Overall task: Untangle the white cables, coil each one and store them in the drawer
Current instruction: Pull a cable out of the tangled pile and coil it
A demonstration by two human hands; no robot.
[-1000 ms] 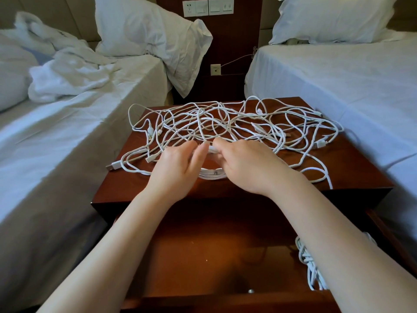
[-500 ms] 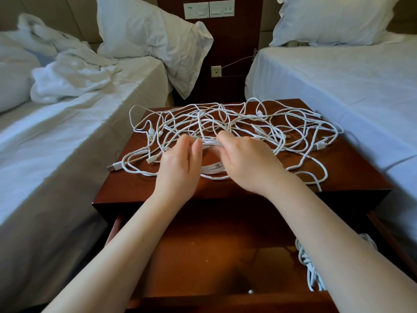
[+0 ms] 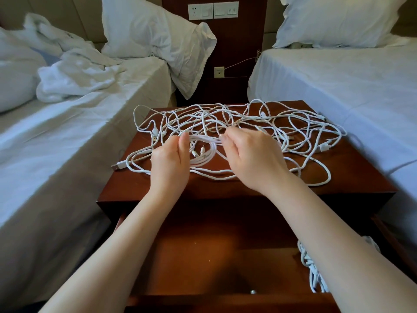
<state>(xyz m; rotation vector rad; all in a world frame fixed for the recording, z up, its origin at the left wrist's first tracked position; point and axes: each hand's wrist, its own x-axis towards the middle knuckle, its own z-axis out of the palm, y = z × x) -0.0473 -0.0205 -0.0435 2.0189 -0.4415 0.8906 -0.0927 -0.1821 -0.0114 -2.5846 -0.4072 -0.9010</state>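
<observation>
Hands (image 3: 169, 164) (image 3: 252, 160) pinching round white coil (image 3: 204, 139), thin tangled cables (image 3: 283, 143), glossy wooden nightstand (image 3: 225, 187).

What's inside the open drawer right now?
One bundle of white cable lies at the right side of the drawer, partly covered by the right forearm. The rest of the floor shows bare wood. The back, under the nightstand top, is in shadow and unreadable.

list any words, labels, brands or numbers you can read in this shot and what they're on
None can be read. The white switch and socket plates on the dark wooden wall panel show only tiny marks, too small to read; the tangled white cables show no print.
</observation>
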